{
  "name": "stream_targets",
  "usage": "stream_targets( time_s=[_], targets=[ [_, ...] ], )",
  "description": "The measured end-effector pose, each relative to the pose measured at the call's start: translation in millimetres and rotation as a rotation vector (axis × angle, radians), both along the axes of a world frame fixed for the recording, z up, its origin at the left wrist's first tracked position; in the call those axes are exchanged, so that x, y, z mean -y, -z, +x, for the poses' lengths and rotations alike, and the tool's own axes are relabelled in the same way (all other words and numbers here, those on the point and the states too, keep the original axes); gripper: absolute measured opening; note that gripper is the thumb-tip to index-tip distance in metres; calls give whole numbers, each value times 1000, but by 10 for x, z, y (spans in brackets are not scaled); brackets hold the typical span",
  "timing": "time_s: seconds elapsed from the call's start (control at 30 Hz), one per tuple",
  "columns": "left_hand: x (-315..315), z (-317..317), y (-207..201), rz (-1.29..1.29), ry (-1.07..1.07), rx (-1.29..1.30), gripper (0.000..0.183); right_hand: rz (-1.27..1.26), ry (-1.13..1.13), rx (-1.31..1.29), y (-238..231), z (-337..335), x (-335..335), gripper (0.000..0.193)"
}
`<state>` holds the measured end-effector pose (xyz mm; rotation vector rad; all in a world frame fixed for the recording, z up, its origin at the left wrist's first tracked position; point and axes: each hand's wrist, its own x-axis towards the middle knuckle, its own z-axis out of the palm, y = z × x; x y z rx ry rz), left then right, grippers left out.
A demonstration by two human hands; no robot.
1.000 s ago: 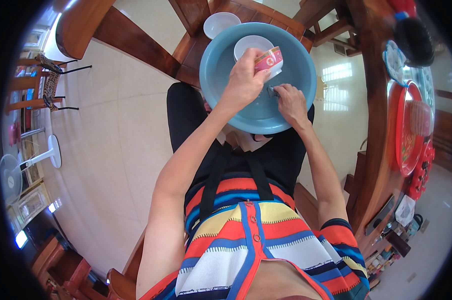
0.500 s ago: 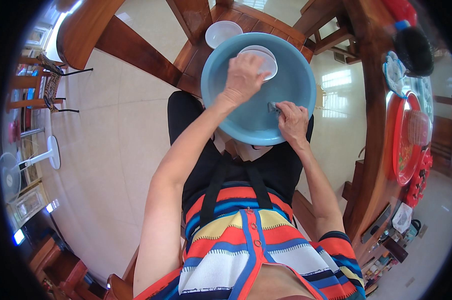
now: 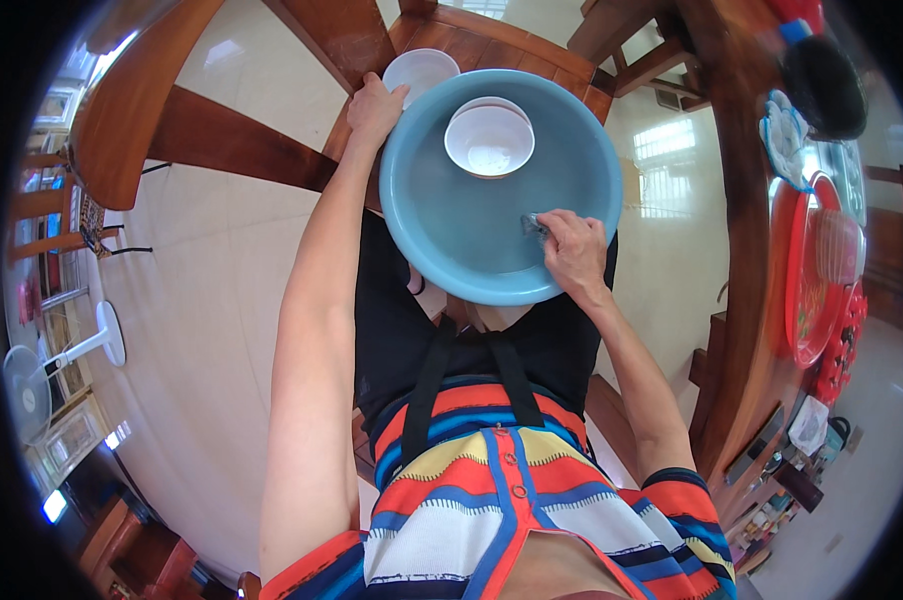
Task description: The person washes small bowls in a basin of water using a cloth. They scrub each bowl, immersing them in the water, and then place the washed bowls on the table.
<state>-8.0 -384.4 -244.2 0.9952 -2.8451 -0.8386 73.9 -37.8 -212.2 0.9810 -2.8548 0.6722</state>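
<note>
Wooden stool [image 3: 532,45]: left hand [image 3: 375,100] (earlier inside) now grips basin [image 3: 452,230] rim.

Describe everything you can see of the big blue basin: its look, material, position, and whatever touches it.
The blue basin is large, round and shallow, smooth like plastic, with a rolled rim. It sits upright on a wooden stool, overlapping the person's lap. A white bowl stands upright inside, near the far side. The left hand grips the far-left rim; the right hand rests inside the near-right wall, holding a small grey scrubber. Whether it holds water cannot be told.
</note>
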Motion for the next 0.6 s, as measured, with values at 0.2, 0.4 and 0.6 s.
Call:
stream_targets(
  time_s=[0.2,0.4,0.6],
  targets=[
    [44,-94,108,-121,64,12,38,-13,0,15,-3,-2,0,24],
    [-38,-70,-37,-128,53,-21,31,-15,-1,8,-19,-1,-5,24],
    [-85,16,-164,-135,-68,-157,28,36,2,42,-28,5,2,24]
  ],
)
